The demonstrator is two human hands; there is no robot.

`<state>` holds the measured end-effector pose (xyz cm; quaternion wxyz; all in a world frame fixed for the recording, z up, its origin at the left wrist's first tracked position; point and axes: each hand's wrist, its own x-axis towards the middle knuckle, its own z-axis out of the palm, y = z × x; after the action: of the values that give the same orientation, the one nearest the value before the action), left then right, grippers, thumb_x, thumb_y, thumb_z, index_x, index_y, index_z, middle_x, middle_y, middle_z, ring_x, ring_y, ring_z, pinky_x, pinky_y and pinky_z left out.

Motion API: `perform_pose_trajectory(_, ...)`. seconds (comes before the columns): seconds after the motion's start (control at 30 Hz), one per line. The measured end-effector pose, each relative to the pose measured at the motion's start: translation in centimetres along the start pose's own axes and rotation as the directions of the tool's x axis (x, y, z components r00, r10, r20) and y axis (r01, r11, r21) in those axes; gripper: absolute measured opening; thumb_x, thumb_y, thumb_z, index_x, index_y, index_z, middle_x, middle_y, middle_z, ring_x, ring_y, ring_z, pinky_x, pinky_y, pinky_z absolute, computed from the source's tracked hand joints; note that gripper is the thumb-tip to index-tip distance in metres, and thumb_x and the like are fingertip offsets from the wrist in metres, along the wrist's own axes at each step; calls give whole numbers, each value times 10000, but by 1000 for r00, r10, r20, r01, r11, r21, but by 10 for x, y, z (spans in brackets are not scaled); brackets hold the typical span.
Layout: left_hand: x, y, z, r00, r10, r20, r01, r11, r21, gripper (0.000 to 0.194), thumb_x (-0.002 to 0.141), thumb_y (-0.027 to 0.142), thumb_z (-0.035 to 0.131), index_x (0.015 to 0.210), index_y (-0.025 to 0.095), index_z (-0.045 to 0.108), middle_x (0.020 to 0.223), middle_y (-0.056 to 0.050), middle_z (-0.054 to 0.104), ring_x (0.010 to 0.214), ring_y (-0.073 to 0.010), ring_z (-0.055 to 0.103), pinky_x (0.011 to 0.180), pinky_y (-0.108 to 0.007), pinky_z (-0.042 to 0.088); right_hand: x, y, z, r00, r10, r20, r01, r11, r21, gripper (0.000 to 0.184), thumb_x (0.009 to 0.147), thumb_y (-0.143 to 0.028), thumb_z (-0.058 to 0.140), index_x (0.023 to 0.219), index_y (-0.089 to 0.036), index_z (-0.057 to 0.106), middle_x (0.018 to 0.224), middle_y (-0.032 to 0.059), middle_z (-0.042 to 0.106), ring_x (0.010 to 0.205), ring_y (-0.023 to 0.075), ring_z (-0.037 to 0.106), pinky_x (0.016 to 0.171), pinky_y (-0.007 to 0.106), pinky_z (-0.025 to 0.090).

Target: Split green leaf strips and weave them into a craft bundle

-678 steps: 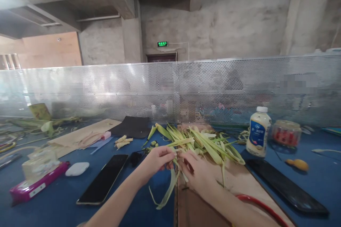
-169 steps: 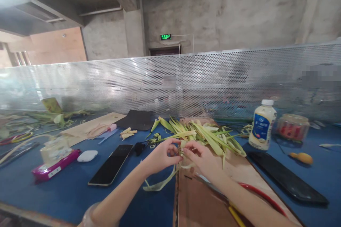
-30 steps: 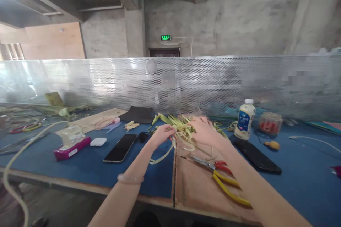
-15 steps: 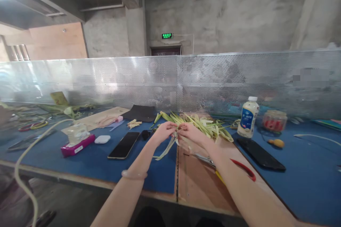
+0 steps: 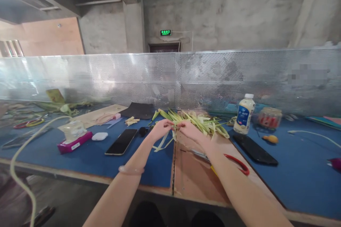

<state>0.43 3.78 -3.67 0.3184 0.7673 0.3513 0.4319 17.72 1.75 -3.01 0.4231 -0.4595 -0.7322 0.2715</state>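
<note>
My left hand (image 5: 163, 129) and my right hand (image 5: 188, 131) meet above the middle of the table, fingertips pinched close together. Between them they grip a thin, pale green husk strip (image 5: 162, 145), whose loose ends dangle below my left hand. What exactly the fingertips pinch is partly hidden. Just behind my hands lies a heap of green-yellow corn husks (image 5: 202, 122). Under my right forearm rests a pair of scissors with one red handle (image 5: 241, 165) and one yellow handle, partly covered by the arm.
Left of my hands lie a black phone (image 5: 122, 142), a white earphone case (image 5: 99, 136) and a magenta tissue pack (image 5: 75, 142). At right are a milk bottle (image 5: 244, 114), a lidded jar (image 5: 269, 117) and a dark phone (image 5: 255, 149). A perforated metal screen (image 5: 128, 81) bounds the back.
The view has shifted slightly, moving the table things a little left and up in the picture. Both hands stay together with the strip, whose hanging ends have changed shape.
</note>
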Motion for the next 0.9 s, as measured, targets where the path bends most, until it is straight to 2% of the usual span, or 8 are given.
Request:
perform_pose_trajectory(0.23,5,-8,0,1000,-12,-24,13,1000,20,193,694,126,476,846,150,593,658,-8,648,663,-142,598,690,-257,440,-3,-9,0,998,-58,-34,55,995,-77,169,693,-225,486,678,-156,640,635,2,570,625,138,488,625,263,382)
perform_pose_trajectory(0.43,5,-4,1,998,-9,-59,10,1000,21,175,718,184,496,849,144,605,589,13,561,556,-119,524,545,-224,390,-8,-17,-4,995,-92,-31,89,992,-88,228,720,-310,493,721,-151,658,638,8,578,609,136,474,598,259,359)
perform_pose_trajectory(0.6,3,-2,1,997,-12,-72,13,1000,16,171,722,192,506,852,144,606,578,21,526,516,-105,475,494,-213,343,-10,-21,-6,995,-92,-32,88,992,-93,260,733,-345,485,730,-153,660,645,8,576,593,132,463,578,254,342)
perform_pose_trajectory(0.77,4,-2,1,997,-22,-75,23,1000,4,169,717,185,510,844,143,612,556,29,499,494,-98,442,476,-211,318,-10,-22,-9,996,-84,-24,81,992,-99,241,723,-336,489,700,-154,645,612,-7,534,557,120,430,544,239,316)
perform_pose_trajectory(0.9,4,-2,0,997,-34,-72,32,999,-23,171,705,186,526,836,142,626,546,29,496,501,-98,437,481,-212,314,-10,-21,-11,997,-76,0,76,991,-107,232,720,-327,484,644,-157,622,518,-33,439,483,103,349,489,230,274)
